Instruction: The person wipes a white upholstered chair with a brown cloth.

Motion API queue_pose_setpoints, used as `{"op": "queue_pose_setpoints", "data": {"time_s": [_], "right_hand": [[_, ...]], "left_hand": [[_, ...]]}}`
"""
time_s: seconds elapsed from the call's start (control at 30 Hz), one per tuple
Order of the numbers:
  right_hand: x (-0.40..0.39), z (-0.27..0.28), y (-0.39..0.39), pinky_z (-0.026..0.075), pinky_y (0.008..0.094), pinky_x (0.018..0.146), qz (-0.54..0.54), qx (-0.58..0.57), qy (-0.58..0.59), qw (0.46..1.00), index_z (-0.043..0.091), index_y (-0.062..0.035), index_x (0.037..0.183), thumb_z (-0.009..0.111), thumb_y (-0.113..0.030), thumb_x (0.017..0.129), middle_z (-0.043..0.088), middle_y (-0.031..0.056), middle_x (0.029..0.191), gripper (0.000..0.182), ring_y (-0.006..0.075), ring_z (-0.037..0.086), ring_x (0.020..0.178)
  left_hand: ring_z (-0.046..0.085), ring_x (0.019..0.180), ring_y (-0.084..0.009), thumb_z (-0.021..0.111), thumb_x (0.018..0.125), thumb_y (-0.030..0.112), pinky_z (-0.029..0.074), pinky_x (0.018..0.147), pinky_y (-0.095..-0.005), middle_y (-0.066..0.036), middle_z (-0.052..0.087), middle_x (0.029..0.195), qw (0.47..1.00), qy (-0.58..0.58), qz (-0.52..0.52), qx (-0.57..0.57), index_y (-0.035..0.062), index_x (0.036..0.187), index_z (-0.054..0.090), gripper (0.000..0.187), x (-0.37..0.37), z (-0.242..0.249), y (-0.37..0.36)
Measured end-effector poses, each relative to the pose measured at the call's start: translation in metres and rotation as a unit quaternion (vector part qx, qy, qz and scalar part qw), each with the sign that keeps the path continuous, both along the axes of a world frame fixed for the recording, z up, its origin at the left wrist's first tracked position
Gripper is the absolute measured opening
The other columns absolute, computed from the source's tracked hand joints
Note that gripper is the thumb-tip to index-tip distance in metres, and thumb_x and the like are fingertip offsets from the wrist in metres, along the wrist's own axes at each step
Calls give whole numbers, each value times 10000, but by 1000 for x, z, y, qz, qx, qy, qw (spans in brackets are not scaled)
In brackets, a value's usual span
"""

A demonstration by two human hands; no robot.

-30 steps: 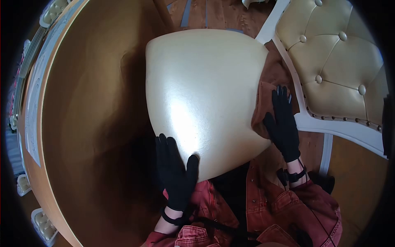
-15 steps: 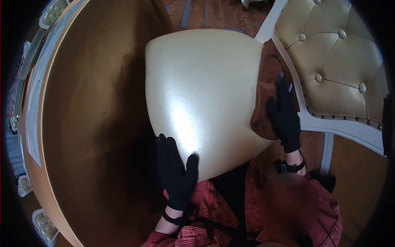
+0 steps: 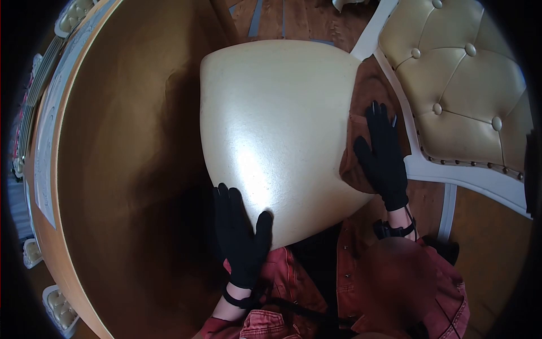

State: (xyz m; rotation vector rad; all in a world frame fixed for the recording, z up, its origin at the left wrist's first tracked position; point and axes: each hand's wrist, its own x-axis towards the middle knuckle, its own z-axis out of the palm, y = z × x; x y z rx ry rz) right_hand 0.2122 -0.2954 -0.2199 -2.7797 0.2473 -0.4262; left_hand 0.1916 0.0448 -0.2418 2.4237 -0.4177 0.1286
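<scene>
A cream padded chair seat (image 3: 276,124) fills the middle of the view, with a bright patch of glare on it. My right hand (image 3: 385,155), in a black glove, lies flat with fingers stretched on a brown cloth (image 3: 372,85). That cloth is spread along the right side of the seat, against the chair's back. At the seat's lower left edge rests my left hand (image 3: 240,237), also black-gloved, fingers extended and thumb apart, holding nothing.
To the right rises the buttoned tan chair back (image 3: 451,85) with its white frame (image 3: 468,175). On the left a round wooden table (image 3: 59,141) stands close to the seat. Wooden flooring (image 3: 305,20) shows at the top, and other chairs (image 3: 59,311) at the far left.
My right hand has flattened onto the brown cloth and shifted slightly left, and the cloth's left edge has moved a little left over the seat. My left hand stays in place.
</scene>
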Motion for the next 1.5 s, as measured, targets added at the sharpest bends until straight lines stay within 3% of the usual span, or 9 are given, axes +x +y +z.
{"op": "queue_pose_setpoints", "data": {"time_s": [0.17,0.57,1.0,1.4,1.5], "right_hand": [[-1,4,2,159,457,1357,-16,21,18,999,327,-36,1690,594,-261,1093,323,150,1764,692,332,257,1647],[0,-2,-2,198,446,1347,-4,-28,-4,1000,336,-45,1689,600,-261,1092,337,148,1759,688,341,296,1631],[-1,1,1,209,444,1344,-12,14,0,1000,333,-54,1693,594,-284,1097,340,143,1758,690,339,293,1633],[-1,4,4,192,446,1349,-17,19,15,1000,332,-38,1689,600,-278,1097,346,153,1754,693,337,294,1633],[-1,6,4,187,448,1350,-15,22,14,1000,332,-33,1687,600,-273,1096,346,157,1753,692,337,294,1633]], "left_hand": [[367,1576,-456,736,1021,231,330,1270,-523,-284,376,1698,1000,-5,10,-12,-1,1637,415,732,-1,-4,-3],[370,1569,-475,726,1030,238,336,1266,-534,-295,372,1695,1000,-17,1,-11,-2,1640,405,729,-1,-7,-1],[369,1571,-469,722,1034,243,333,1269,-530,-293,370,1697,1000,-11,4,-11,-8,1639,404,728,-1,-3,-3],[367,1575,-459,728,1031,240,325,1274,-520,-291,368,1700,1000,-7,4,-14,-12,1633,415,725,-2,0,-2],[359,1572,-495,815,954,192,368,1250,-560,-305,368,1693,1000,-4,4,-8,-23,1618,424,800,-2,-2,-1]]}}
